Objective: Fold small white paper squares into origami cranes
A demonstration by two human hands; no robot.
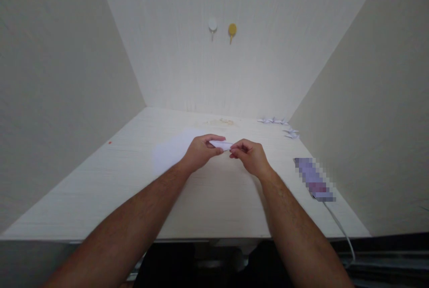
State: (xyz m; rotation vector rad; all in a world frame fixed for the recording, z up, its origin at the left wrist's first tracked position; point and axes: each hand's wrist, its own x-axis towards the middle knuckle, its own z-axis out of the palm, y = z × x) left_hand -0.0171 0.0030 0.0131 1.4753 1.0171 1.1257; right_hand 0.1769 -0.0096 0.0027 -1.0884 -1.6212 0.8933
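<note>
A small folded piece of white paper (221, 145) is held between my two hands, above the middle of the desk. My left hand (202, 150) grips its left part, thumb below and fingers along the upper edge. At the paper's right tip, my right hand (247, 154) pinches with thumb and fingertips. The fingers hide both ends of the paper, so its full shape cannot be made out. A pale white area, perhaps a paper sheet (169, 151), lies on the desk left of my left hand.
Several small folded white paper figures (274, 121) line the desk's back right corner. A blurred-out phone (313, 178) lies at the right with a white cable (340, 227) over the front edge. Two hooks, white (212, 25) and yellow (232, 29), are on the back wall.
</note>
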